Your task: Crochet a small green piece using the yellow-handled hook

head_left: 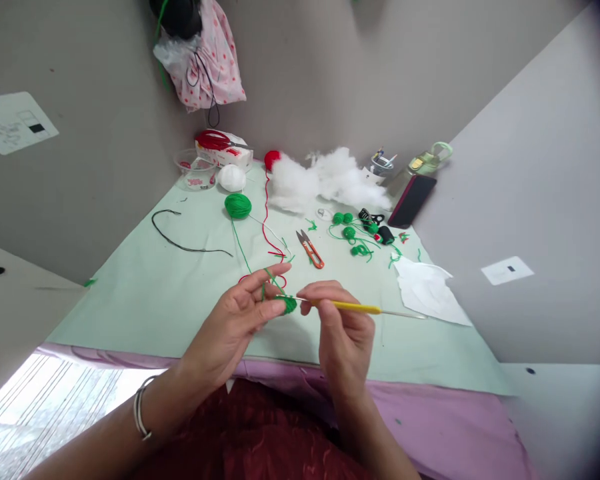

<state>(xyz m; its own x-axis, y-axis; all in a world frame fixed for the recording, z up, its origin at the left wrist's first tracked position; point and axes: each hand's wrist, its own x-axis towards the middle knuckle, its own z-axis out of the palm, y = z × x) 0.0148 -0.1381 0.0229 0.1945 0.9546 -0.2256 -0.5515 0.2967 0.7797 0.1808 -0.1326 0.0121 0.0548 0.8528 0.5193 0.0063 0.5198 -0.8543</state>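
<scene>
Centrally, a small green crocheted piece (pixel 289 305) is held just above the near part of a pale green table mat (pixel 145 300). It is pinched between the thumb and fingers of the left hand (pixel 235 321), whose index finger is stretched out with a green yarn strand (pixel 241 250) looped over it. A yellow-handled crochet hook (pixel 349 306) is gripped by the closed fingers of the right hand (pixel 343 333), and its tip is set against the piece. The strand is led back across the mat to a green ball of yarn (pixel 238 205). Orange-handled thread snips (pixel 311 249) are laid just beyond the hands. Farther back, a heap of white fluffy stuffing (pixel 327 180), a red ball of yarn (pixel 272 159) and several small green crocheted balls (pixel 349 232) are seen. A sheet of white paper (pixel 430 290) is spread to the right.
</scene>
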